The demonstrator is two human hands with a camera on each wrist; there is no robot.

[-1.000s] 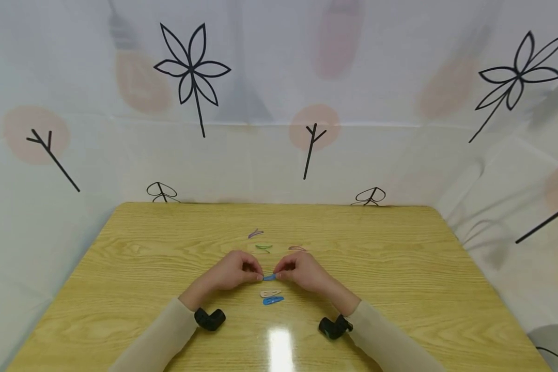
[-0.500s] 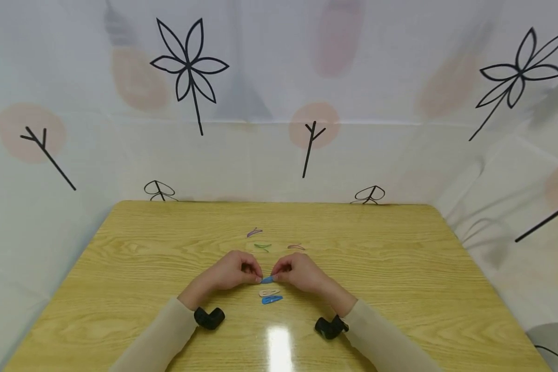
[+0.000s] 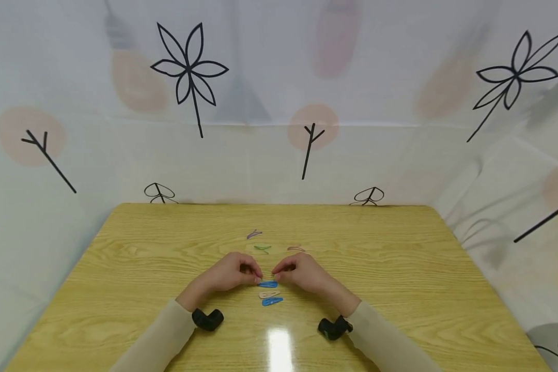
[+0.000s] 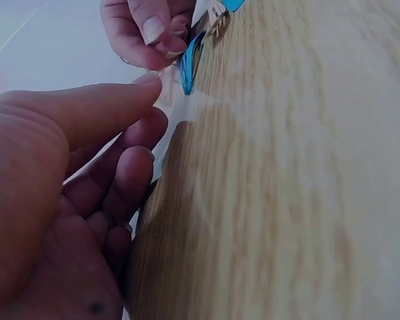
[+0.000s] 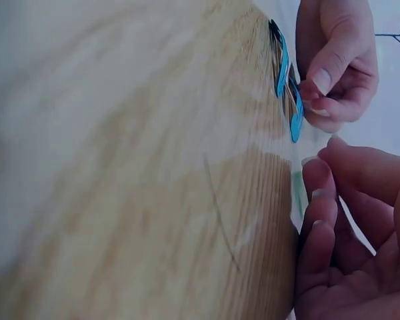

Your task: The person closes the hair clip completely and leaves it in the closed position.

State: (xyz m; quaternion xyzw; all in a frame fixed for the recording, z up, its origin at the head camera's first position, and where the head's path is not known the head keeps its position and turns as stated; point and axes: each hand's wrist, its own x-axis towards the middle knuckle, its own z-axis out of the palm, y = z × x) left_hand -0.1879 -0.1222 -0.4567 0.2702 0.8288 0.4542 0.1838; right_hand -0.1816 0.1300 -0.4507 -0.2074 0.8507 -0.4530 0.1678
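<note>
A blue snap hair clip (image 3: pixel 267 284) lies flat on the table between my two hands. My left hand (image 3: pixel 230 271) is at the clip's left end, its thumb and fingers loosely bent; in the left wrist view a small gap separates the thumb from the blue clip (image 4: pixel 188 70). At the other end is my right hand (image 3: pixel 305 273), with nothing visible in its relaxed fingers. Just nearer to me lie a beige hair clip (image 3: pixel 269 294) and a second blue clip (image 3: pixel 272 301), in a row with the first.
Farther back on the wooden table (image 3: pixel 376 243) lie a purple clip (image 3: pixel 254 234), a green clip (image 3: pixel 262 248) and a pink clip (image 3: pixel 296 248), apparently unsnapped. A patterned white cloth (image 3: pixel 260 165) hangs behind and beside the table.
Both hands earlier held the blue clip by its ends. It now lies flat, slightly nearer to me, and the fingers have let go. The other clips stay put.
</note>
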